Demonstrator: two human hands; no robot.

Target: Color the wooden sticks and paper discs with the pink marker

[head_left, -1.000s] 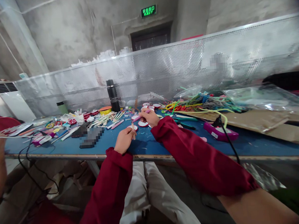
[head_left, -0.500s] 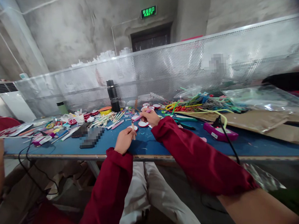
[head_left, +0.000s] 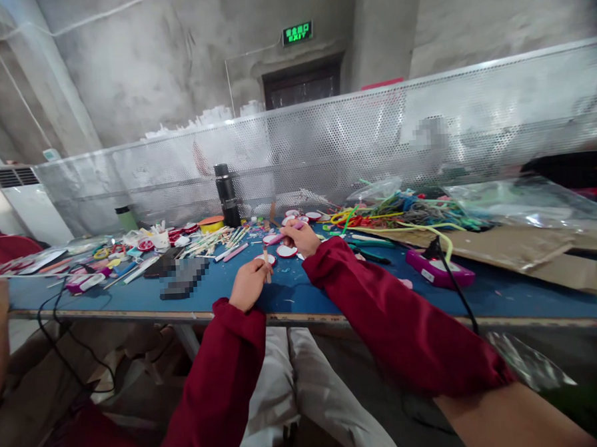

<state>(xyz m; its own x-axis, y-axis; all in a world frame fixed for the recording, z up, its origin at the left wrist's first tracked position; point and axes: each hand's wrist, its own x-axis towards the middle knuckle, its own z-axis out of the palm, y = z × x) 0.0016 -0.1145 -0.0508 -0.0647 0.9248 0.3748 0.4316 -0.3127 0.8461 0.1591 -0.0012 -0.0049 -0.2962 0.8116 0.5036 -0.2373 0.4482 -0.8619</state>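
In the head view, the left hand (head_left: pixel 249 281) is closed on a thin stick (head_left: pixel 266 253), pinching it so that the stick stands roughly upright above the near part of the table (head_left: pixel 302 296). The right hand (head_left: pixel 300 239), a little farther off and to the right, grips a slim pink rod (head_left: pixel 278 238) between thumb and fingers, its free end pointing toward the stick. Rod and stick look close but apart; whether they touch is too small to tell.

Red-rimmed discs lie around both hands, one disc (head_left: pixel 286 251) between them and just below the rod. Pliers (head_left: pixel 373 255) lie right of the right hand.

The step in hand looks like fine two-handed work with rod and stick, one piece to each hand. As a judgement, the next move calls for a steady left pinch and small, controlled turns of the right fingers.
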